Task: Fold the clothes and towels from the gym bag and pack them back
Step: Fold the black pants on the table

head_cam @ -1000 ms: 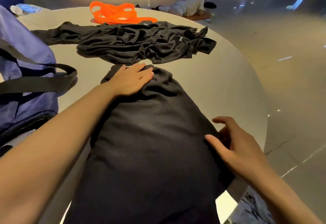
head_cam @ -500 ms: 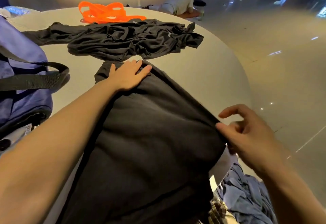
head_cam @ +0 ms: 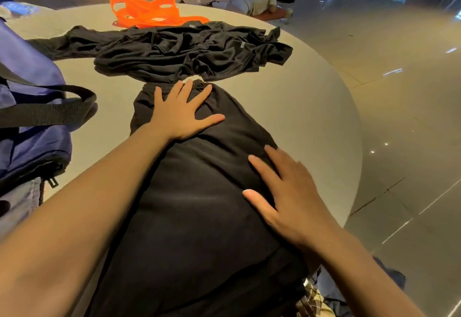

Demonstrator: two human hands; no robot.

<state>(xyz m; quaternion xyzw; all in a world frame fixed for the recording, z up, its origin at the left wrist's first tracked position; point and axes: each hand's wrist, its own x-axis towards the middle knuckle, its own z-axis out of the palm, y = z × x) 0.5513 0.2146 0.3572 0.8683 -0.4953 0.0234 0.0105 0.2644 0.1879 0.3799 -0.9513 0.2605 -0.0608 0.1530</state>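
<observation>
Black pants lie lengthwise on the round grey table, waistband at the far end. My left hand lies flat with fingers spread just below the waistband. My right hand rests flat and open on the right side of the same garment, nearer to me. A crumpled black shirt lies beyond the pants. The blue gym bag with a black strap stands at the left, unzipped.
Orange resistance bands lie at the table's far side. A water bottle is at the far left. Blue and plaid clothes hang below the near right edge. A person lies on the floor beyond.
My right hand let go of the pants' right edge and moved inward to lie flat on the cloth. My left hand spread its fingers near the waistband.
</observation>
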